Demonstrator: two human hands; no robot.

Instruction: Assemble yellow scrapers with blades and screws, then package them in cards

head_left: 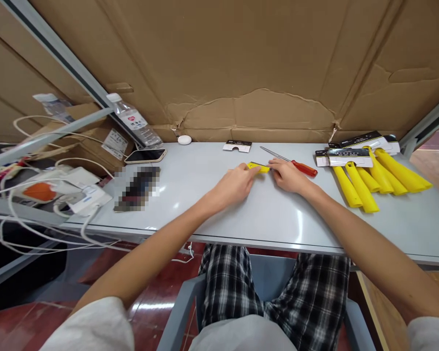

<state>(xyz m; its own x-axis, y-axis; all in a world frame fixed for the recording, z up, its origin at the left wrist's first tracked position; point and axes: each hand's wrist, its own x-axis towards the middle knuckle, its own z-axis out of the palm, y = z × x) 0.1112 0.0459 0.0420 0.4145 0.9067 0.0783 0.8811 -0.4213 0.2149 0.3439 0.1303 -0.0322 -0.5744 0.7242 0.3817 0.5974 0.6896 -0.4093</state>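
Note:
My left hand is closed on a small yellow tool with a dark upper edge, index finger laid along its front, just above the table. At the tool's right end, the fingertips of my right hand are pinched together by a small dark tip; what they grip is too small to make out. Close behind my right hand lies a screwdriver with a red handle, its metal shaft pointing to the back left. A black-and-white header card lies flat behind my left hand.
Several yellow tapered handles with black-and-white cards lie at the right. On the left are a phone, a blurred-out object, a plastic bottle and tangled white cables. Cardboard walls the back; a round white object lies there.

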